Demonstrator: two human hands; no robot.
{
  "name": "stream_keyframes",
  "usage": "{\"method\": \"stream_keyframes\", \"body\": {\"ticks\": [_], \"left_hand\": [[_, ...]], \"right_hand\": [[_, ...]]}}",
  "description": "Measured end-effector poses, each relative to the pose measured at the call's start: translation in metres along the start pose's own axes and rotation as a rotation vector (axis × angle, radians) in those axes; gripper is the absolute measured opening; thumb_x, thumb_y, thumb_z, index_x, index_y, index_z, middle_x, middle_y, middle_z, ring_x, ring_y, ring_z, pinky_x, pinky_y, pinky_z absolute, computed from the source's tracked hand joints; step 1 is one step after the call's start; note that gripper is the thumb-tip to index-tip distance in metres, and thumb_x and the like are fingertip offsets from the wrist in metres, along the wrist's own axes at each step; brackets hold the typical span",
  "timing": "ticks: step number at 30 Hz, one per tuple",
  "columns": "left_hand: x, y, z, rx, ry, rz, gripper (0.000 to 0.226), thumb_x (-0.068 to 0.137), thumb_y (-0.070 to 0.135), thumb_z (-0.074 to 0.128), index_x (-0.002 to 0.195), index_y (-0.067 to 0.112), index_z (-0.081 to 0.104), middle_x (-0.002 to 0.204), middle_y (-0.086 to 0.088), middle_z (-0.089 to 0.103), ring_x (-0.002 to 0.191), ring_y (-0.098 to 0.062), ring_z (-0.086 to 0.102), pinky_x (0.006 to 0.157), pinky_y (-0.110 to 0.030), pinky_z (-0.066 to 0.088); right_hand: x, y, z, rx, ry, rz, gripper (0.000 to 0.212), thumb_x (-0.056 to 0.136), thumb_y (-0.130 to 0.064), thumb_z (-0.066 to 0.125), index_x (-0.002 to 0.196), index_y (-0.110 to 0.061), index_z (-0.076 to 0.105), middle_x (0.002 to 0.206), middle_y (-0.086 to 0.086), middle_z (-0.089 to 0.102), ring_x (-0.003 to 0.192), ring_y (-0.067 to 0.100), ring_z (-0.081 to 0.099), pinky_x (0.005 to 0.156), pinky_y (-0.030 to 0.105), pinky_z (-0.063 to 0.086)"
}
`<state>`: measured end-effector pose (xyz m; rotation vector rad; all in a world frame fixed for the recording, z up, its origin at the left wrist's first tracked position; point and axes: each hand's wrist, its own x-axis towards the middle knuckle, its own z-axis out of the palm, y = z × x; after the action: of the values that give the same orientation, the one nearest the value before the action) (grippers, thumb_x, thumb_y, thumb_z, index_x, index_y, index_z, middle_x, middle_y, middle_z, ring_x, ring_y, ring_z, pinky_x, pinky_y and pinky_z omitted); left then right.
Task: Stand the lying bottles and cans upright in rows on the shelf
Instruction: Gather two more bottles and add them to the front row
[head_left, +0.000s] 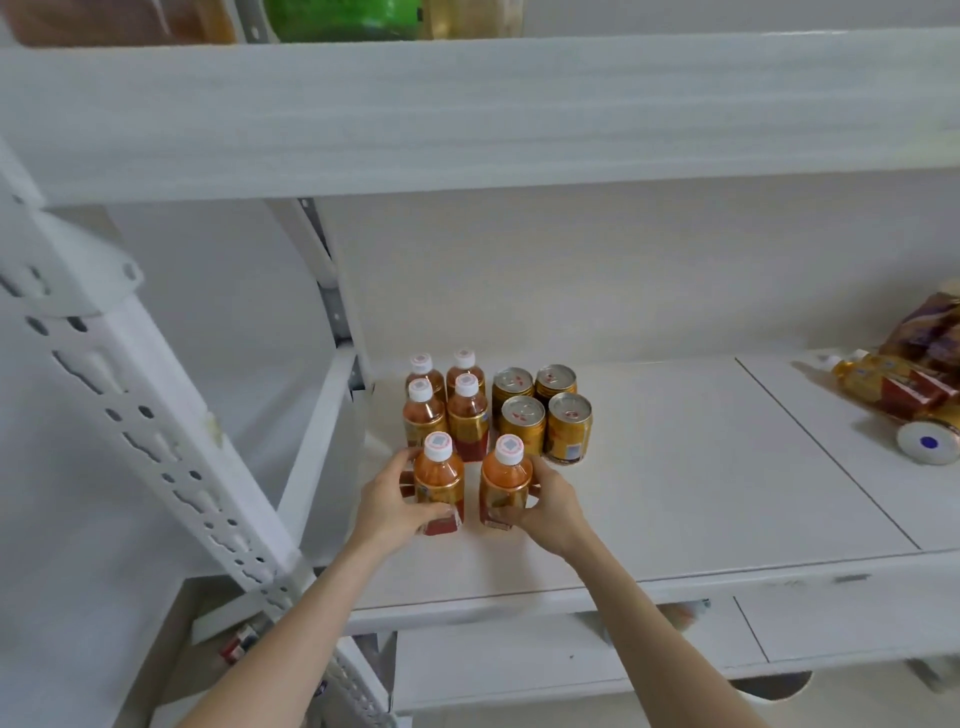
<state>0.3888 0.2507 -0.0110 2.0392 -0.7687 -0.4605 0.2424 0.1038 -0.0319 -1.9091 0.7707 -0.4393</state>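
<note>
An upright plastic bottle of orange drink with a white cap (439, 480) is being gripped by the left hand (392, 501), fingers curled round its label, near the front of the white shelf board (701, 467). A second matching bottle (506, 478), standing just beside it at 3 o'clock, is being gripped likewise by the right hand (553, 506). Four more capped bottles (467, 415) are being seen upright in two rows at 12 o'clock of the pair, with four upright gold metal cans (523, 423) just beside them at 3 o'clock. One lying bottle (893, 392) is being seen well apart at 2 o'clock, near a crinkled purple-brown bag (930, 332).
</note>
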Motion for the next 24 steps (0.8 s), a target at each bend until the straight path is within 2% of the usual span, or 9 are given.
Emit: {"method": "stream_keyframes", "body": {"ticks": [3, 6, 10, 14, 16, 20, 24], "left_hand": [[0.012, -0.013, -0.007, -0.025, -0.007, -0.022, 0.075, 0.060, 0.024, 0.090, 0.122, 0.030, 0.049, 0.121, 0.000, 0.062, 0.108, -0.023, 0.060, 0.092, -0.045, 0.053], [0.023, -0.023, -0.011, -0.051, -0.014, -0.032, 0.075, 0.056, 0.027, 0.091, 0.118, 0.034, 0.049, 0.114, 0.004, 0.062, 0.103, -0.021, 0.061, 0.087, -0.039, 0.054], [0.037, -0.029, -0.012, -0.064, -0.009, -0.020, 0.076, 0.056, 0.028, 0.091, 0.117, 0.036, 0.047, 0.112, 0.008, 0.060, 0.101, -0.018, 0.059, 0.086, -0.036, 0.053], [0.048, -0.032, -0.012, -0.091, -0.003, -0.058, 0.073, 0.051, 0.028, 0.093, 0.108, 0.036, 0.047, 0.100, 0.014, 0.061, 0.091, -0.011, 0.063, 0.068, -0.015, 0.049], [0.052, -0.032, -0.012, -0.084, -0.006, -0.078, 0.068, 0.049, 0.029, 0.093, 0.101, 0.032, 0.050, 0.095, 0.017, 0.061, 0.088, -0.006, 0.062, 0.061, -0.011, 0.044], [0.058, -0.032, -0.011, -0.054, -0.013, -0.077, 0.062, 0.049, 0.031, 0.093, 0.094, 0.028, 0.051, 0.093, 0.017, 0.062, 0.088, -0.005, 0.059, 0.065, -0.016, 0.043], [0.056, -0.032, -0.010, -0.039, -0.015, -0.064, 0.059, 0.052, 0.032, 0.092, 0.094, 0.027, 0.051, 0.097, 0.011, 0.064, 0.092, -0.011, 0.060, 0.069, -0.019, 0.043]], "right_hand": [[0.013, -0.005, 0.012, -0.019, -0.016, 0.023, 0.072, 0.064, -0.020, 0.086, 0.126, -0.023, 0.051, 0.123, -0.004, 0.062, 0.110, 0.017, 0.056, 0.095, 0.032, 0.048], [0.024, -0.009, 0.023, -0.025, -0.046, 0.030, 0.067, 0.066, -0.020, 0.084, 0.124, -0.023, 0.052, 0.122, -0.004, 0.062, 0.110, 0.017, 0.056, 0.092, 0.028, 0.047], [0.039, -0.014, 0.031, -0.059, -0.068, 0.030, 0.058, 0.069, -0.020, 0.082, 0.120, -0.020, 0.054, 0.115, -0.007, 0.061, 0.102, 0.011, 0.055, 0.084, 0.024, 0.044], [0.048, -0.011, 0.032, -0.052, -0.039, 0.095, 0.061, 0.069, -0.021, 0.081, 0.122, -0.015, 0.050, 0.111, -0.005, 0.060, 0.104, 0.016, 0.057, 0.083, 0.026, 0.046], [0.050, -0.010, 0.031, -0.044, -0.017, 0.115, 0.065, 0.070, -0.022, 0.081, 0.123, -0.014, 0.045, 0.113, -0.004, 0.059, 0.105, 0.015, 0.056, 0.082, 0.025, 0.046], [0.054, -0.011, 0.028, -0.059, -0.013, 0.115, 0.063, 0.071, -0.023, 0.081, 0.121, -0.015, 0.043, 0.113, -0.006, 0.057, 0.105, 0.012, 0.054, 0.081, 0.023, 0.045], [0.052, -0.010, 0.028, -0.078, 0.011, 0.093, 0.061, 0.069, -0.024, 0.082, 0.119, -0.017, 0.047, 0.109, -0.007, 0.059, 0.103, 0.014, 0.057, 0.079, 0.024, 0.046]]}}
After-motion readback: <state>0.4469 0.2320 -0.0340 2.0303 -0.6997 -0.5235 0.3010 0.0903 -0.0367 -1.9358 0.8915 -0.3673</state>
